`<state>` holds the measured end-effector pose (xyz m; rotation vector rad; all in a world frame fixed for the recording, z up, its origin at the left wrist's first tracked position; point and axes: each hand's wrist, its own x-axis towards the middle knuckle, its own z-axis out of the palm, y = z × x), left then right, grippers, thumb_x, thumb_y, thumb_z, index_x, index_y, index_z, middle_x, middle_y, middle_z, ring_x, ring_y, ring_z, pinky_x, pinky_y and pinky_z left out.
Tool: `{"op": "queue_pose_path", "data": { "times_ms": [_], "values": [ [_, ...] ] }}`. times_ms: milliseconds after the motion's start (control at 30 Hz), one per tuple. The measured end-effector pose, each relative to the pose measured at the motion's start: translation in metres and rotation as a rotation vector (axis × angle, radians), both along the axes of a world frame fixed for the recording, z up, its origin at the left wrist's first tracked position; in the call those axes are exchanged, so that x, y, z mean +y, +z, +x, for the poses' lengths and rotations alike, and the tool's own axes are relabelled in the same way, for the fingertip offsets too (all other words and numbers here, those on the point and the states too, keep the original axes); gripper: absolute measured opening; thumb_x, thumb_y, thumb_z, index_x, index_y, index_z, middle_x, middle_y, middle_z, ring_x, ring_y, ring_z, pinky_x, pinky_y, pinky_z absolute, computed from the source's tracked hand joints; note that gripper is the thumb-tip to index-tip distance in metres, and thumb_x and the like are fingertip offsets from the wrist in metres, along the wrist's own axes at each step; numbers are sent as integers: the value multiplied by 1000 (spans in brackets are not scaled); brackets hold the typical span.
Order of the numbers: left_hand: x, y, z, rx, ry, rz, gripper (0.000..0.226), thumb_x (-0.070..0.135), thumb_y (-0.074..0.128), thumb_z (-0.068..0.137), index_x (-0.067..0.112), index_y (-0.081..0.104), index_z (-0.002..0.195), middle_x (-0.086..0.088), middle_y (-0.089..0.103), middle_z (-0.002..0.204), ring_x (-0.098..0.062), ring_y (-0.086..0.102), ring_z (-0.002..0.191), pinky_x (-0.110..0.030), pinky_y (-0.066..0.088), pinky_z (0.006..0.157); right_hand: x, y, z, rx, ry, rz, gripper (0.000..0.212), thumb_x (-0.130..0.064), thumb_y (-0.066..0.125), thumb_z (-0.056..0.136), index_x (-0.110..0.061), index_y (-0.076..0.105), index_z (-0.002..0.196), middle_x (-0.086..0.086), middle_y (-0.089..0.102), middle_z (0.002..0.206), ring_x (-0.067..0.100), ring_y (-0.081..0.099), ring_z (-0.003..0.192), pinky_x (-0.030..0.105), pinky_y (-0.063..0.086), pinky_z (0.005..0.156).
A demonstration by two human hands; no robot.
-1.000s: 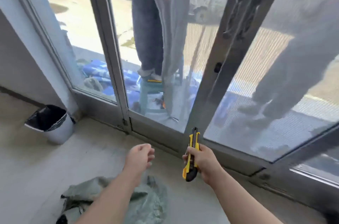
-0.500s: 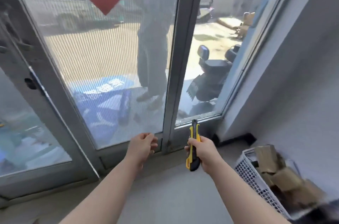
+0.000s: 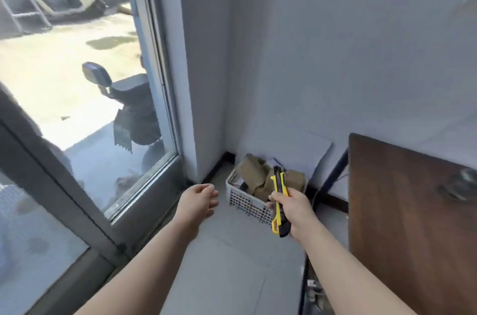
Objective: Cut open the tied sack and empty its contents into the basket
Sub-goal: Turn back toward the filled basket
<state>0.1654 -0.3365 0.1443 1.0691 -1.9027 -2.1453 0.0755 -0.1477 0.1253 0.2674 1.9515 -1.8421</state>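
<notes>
A white plastic lattice basket (image 3: 244, 202) stands on the floor in the corner by the wall, with several brown cardboard boxes (image 3: 254, 175) piled in it. My right hand (image 3: 291, 207) is closed around a yellow and black utility knife (image 3: 278, 201), held upright in front of the basket's right side. My left hand (image 3: 198, 198) hovers to the left of the basket, holding nothing, fingers loosely curled. The sack is out of view.
A brown wooden tabletop (image 3: 413, 224) fills the right side, with a round dark object (image 3: 462, 185) on it. A glass door and metal frame (image 3: 77, 198) run along the left. Scooters are parked outside. Cables (image 3: 307, 286) lie on the grey floor tiles beside the table.
The view has swung right, away from the green sack and black bin, past the glass doors to the corner with the basket. Both hands keep their pose, the knife still gripped.
</notes>
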Motion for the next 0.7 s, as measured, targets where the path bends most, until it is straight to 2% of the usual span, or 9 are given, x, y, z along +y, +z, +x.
{"op": "queue_pose_path", "data": {
  "times_ms": [100, 267, 333, 400, 467, 533, 600, 700],
  "values": [
    [23, 1, -50, -11, -144, -4, 18, 14, 50, 95, 16, 61, 81, -4, 62, 84, -19, 54, 71, -29, 43, 63, 47, 2, -24, 9, -172, 40, 9, 2, 61, 85, 3, 58, 93, 14, 59, 66, 19, 57, 52, 26, 47, 45],
    [73, 0, -126, -29, -420, -46, 14, 17, 50, 95, 15, 63, 90, -5, 67, 90, -20, 60, 77, -32, 48, 68, 121, 2, -41, -19, -483, 81, 11, 2, 63, 81, 2, 58, 90, 17, 60, 62, 22, 51, 43, 26, 43, 48],
    [99, -5, -148, -42, -527, -67, 17, 18, 51, 94, 12, 64, 101, -4, 68, 90, -22, 63, 79, -36, 51, 71, 148, 0, -40, -19, -618, 94, 20, 4, 65, 77, 1, 57, 96, 19, 62, 64, 24, 52, 46, 28, 46, 53],
    [126, -12, -166, -51, -617, -61, 23, 16, 50, 94, 5, 65, 107, -5, 64, 85, -21, 58, 72, -32, 47, 64, 174, -9, -39, -22, -722, 119, 26, 4, 66, 73, -3, 58, 97, 19, 63, 66, 26, 55, 51, 32, 48, 58],
    [152, -18, -180, -71, -685, -57, 23, 15, 50, 95, 2, 64, 106, -8, 63, 86, -20, 55, 70, -31, 45, 65, 199, -22, -39, -52, -813, 170, 34, 0, 70, 68, -8, 60, 100, 17, 68, 74, 27, 61, 59, 37, 54, 63],
    [179, -25, -191, -98, -738, -56, 18, 17, 50, 95, 7, 65, 100, -8, 65, 91, -21, 58, 74, -32, 47, 68, 222, -38, -39, -82, -861, 249, 41, -7, 74, 66, -11, 62, 105, 13, 70, 87, 27, 67, 72, 39, 58, 69],
    [205, -35, -201, -120, -785, -62, 16, 17, 49, 95, 11, 64, 97, -9, 65, 95, -23, 59, 80, -31, 47, 67, 242, -54, -42, -106, -884, 312, 42, -12, 76, 69, -12, 62, 109, 8, 68, 98, 26, 66, 83, 33, 54, 65],
    [240, -53, -217, -157, -814, -68, 23, 17, 49, 95, 8, 63, 112, -7, 66, 95, -20, 60, 79, -28, 48, 65, 265, -77, -50, -124, -889, 385, 40, -14, 75, 74, -13, 62, 111, 7, 66, 102, 24, 64, 85, 24, 46, 56]
  ]
}}
